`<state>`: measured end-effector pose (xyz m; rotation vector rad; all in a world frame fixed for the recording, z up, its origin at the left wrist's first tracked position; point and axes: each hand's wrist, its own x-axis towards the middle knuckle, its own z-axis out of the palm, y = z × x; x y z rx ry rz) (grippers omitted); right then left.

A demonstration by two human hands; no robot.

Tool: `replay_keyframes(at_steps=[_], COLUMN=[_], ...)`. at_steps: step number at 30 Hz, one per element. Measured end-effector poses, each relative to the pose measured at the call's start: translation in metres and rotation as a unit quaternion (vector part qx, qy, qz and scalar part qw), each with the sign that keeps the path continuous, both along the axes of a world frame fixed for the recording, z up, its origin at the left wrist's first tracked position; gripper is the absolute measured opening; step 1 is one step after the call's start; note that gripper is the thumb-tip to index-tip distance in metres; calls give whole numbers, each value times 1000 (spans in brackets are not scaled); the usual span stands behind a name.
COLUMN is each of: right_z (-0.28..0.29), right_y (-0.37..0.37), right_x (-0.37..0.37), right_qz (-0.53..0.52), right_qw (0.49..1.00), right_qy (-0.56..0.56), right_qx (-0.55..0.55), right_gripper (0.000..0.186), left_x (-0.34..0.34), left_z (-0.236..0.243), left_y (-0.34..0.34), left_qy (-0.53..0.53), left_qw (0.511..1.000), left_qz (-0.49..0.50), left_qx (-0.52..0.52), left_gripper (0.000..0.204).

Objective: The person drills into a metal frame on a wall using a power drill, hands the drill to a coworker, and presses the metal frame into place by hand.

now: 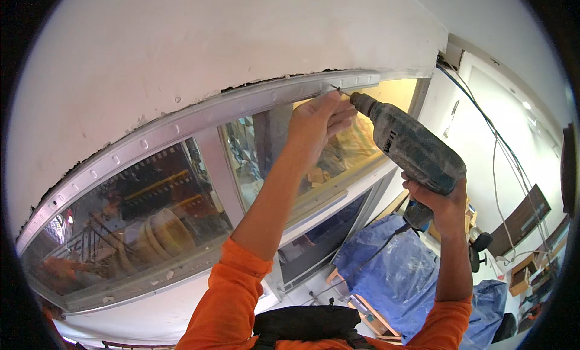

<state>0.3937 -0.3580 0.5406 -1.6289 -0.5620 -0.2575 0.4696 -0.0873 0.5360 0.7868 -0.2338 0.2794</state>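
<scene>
My right hand (441, 199) is wrapped round the handle of a dusty dark green power drill (417, 146), which tilts up and to the left. A thin bit (344, 93) sticks out of its chuck (364, 103), its tip at the metal track (241, 99) along the window's top. Right beside the bit is my left hand (317, 120), raised, its fingertips brought together close to the tip. Whether these fingers pinch the bit or a small screw is too small to tell.
Sliding glass panes (163, 214) in a metal frame stand below the track. A ragged gap runs where the track meets the white wall (199, 42). Blue sheeting (393, 271) covers things at lower right. Cables (492, 129) hang along the right wall.
</scene>
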Motion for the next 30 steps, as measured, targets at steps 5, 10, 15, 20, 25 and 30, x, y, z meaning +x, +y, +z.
replay_keyframes(at_steps=[5,10,15,20,25,30], right_z=[-3,-16,-18,-14,-18,-18], right_y=[-5,-5,-7,-5,-8,-10], right_x=[4,12,14,14,21,22], right_qz=[1,1,20,26,27,28], right_qw=[1000,999,999,998,999,999], right_qy=[9,-52,-16,27,-7,-2], right_qx=[16,4,47,53,33,37], right_gripper=[40,44,47,45,48,51], left_x=[-92,-130,-131,-109,-105,-121], left_z=[-22,-14,-14,10,29,54], left_y=[13,56,67,68,89,84], left_qy=[-164,-317,-318,-243,-216,-171], left_qw=[688,461,406,206,125,125], left_qz=[455,616,632,662,626,609], left_qx=[541,555,578,679,738,764], left_gripper=[30,30,35,41,55,75])
